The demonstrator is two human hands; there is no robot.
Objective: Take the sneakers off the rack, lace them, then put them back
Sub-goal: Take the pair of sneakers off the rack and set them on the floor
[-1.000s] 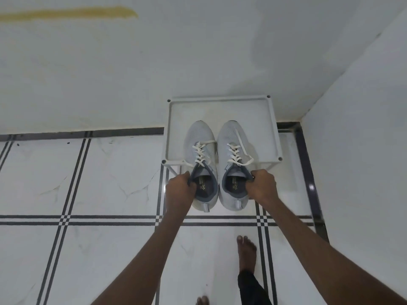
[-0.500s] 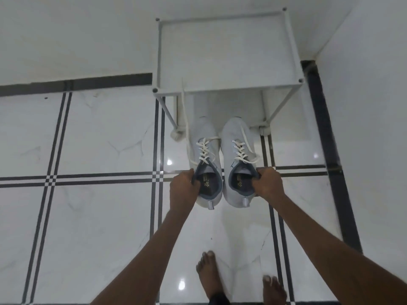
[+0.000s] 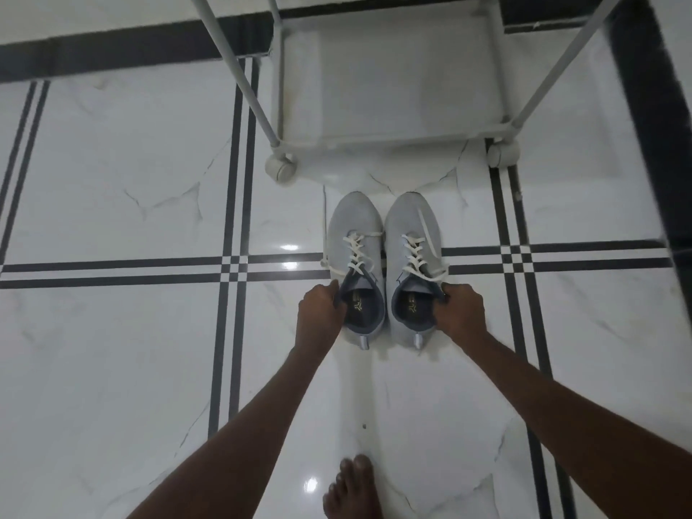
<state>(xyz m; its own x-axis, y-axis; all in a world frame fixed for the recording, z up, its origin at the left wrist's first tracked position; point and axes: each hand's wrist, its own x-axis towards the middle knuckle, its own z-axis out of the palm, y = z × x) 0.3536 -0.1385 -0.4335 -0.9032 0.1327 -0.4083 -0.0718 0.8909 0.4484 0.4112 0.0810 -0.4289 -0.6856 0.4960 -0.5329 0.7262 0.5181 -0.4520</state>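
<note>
Two light grey sneakers with white laces sit side by side, low over or on the white tiled floor, toes pointing at the rack. My left hand (image 3: 321,312) grips the collar of the left sneaker (image 3: 355,234). My right hand (image 3: 461,312) grips the collar of the right sneaker (image 3: 411,226). The laces are partly threaded, with loose ends trailing beside each shoe. The white metal rack (image 3: 393,138) on castors stands just beyond the toes; only its bottom shelf and legs show.
White marble-look floor tiles with black stripe borders (image 3: 112,269) run across the view. A dark skirting band (image 3: 131,50) lines the far wall, and another (image 3: 644,106) the right wall. My bare foot (image 3: 354,488) stands at the bottom edge.
Both hands have carried the sneakers off the rack's top shelf, down and towards me to floor level in front of the rack. My view has dropped lower.
</note>
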